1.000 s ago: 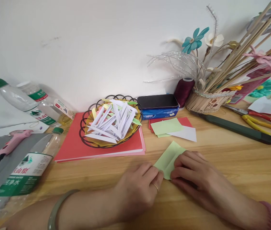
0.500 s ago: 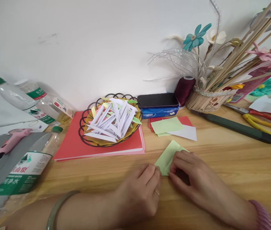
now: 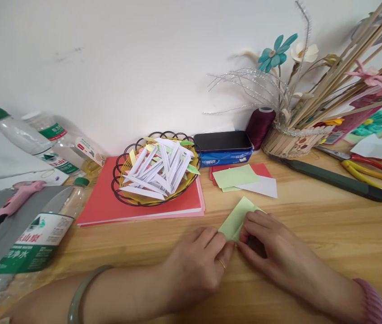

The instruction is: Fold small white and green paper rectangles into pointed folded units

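Note:
A small piece of light green paper, partly folded, lies on the wooden table between my hands. My left hand pinches its lower left corner, thumb close to the bottom point. On the right side of the paper, my right hand presses with curled fingers, its thumb near the same bottom point. The fold under my fingers is partly hidden. Just beyond the paper lie a few loose slips: a green slip, a white slip and a red slip.
A wire-rimmed basket of folded paper strips stands on red paper sheets. Behind are a phone on a blue pack and a thread spool. Plastic bottles and a pink glue gun sit left; pliers lie right.
My left hand has shifted slightly right and up along the paper's lower edge, its thumb now nearer my right thumb. My right hand has hardly moved.

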{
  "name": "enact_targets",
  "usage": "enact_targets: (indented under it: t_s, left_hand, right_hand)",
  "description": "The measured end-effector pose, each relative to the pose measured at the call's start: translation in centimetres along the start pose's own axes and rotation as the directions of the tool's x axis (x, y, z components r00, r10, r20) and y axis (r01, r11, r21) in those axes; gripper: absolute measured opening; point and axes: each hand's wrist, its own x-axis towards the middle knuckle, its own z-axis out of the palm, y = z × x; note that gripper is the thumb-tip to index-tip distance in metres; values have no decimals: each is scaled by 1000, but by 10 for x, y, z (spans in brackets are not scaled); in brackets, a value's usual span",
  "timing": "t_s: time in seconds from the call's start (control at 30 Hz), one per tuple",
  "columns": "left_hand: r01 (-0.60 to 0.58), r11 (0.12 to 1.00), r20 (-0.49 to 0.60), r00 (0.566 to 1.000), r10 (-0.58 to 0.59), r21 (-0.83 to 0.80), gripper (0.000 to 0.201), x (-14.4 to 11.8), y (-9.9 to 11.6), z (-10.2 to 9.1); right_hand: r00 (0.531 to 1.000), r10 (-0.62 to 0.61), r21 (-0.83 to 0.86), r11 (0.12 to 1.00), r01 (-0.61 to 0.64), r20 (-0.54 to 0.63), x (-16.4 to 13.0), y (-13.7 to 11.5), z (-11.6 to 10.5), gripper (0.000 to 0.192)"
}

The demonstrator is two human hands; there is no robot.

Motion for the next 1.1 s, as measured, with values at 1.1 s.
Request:
enact_targets:
  t_s: [1.1]
  left_hand:
    - [-74, 990, 88, 994, 63, 121, 29, -5, 6, -3]
  right_hand:
    - [999, -4, -56, 998, 6, 31, -3, 2, -2, 13]
